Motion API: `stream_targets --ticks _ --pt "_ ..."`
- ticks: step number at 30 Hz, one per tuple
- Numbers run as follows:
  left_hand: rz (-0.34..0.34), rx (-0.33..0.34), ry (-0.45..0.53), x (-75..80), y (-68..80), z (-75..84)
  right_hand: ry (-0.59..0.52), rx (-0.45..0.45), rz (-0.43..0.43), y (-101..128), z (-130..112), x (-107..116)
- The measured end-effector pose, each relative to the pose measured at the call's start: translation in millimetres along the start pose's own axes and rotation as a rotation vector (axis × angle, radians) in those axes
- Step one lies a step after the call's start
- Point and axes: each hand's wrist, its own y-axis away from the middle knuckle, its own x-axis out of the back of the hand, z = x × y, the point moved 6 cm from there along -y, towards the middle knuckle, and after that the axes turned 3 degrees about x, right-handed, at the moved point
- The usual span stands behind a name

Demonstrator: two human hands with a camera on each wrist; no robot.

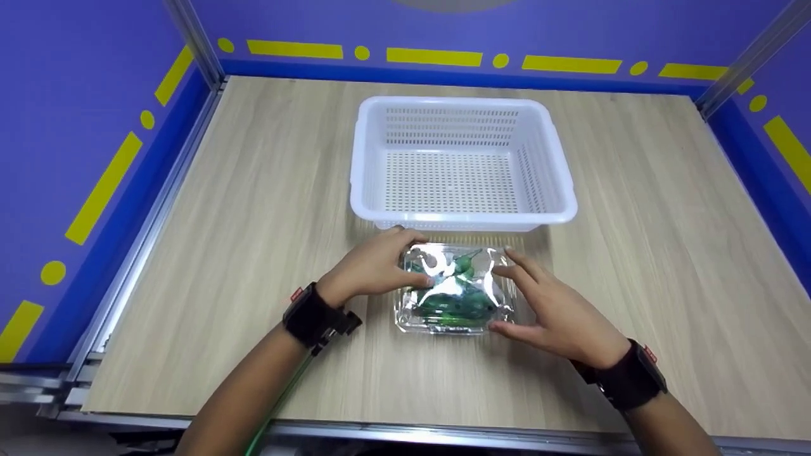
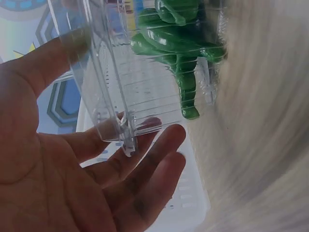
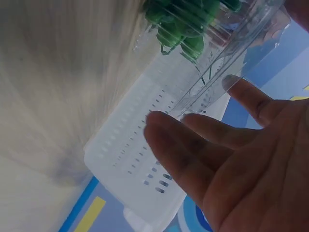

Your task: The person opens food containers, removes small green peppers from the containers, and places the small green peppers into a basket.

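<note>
On the pale wood-grained table [image 1: 253,253], just in front of the white basket [image 1: 466,218], I have the clear box [image 1: 404,322] lying between the two hands. Through its shiny lid I can make out several glossy green pieces [image 1: 457,305], pepper-like in shape, though glare hides part of them.

My left hand [image 1: 377,266] holds the box by its left side, the thumb laid over the lid and the fingers bent around the far left corner. My right hand [image 1: 557,313] is spread at the right side, its fingers slightly bent and not wrapped around anything; from the right wrist I see a fingertip at the lid's edge.

Each wrist wears a black band, left [image 1: 307,316] and right [image 1: 633,377], and a green cable [image 1: 279,392] runs along the left forearm. Behind the basket I see a purple-blue wall [image 1: 443,25] with yellow bars and dots.
</note>
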Motion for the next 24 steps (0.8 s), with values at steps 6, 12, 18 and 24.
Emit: stream_targets --ticks 6,12,18,24 --pt "-0.010 0.045 0.010 -1.9 -6.2 -3.5 -0.023 -0.026 -0.018 -1.4 3.1 -1.9" --pt "-0.011 0.040 0.024 -2.3 -9.5 -4.4 -0.009 -0.016 -0.017 -3.2 1.7 -1.2" --pt "0.002 0.043 0.036 -2.0 -10.6 -4.4 -0.003 -0.009 -0.006 -2.8 0.5 -1.5" --pt "0.015 0.037 0.025 -2.6 -9.8 -4.0 0.051 0.041 0.038 -2.7 -2.0 0.6"
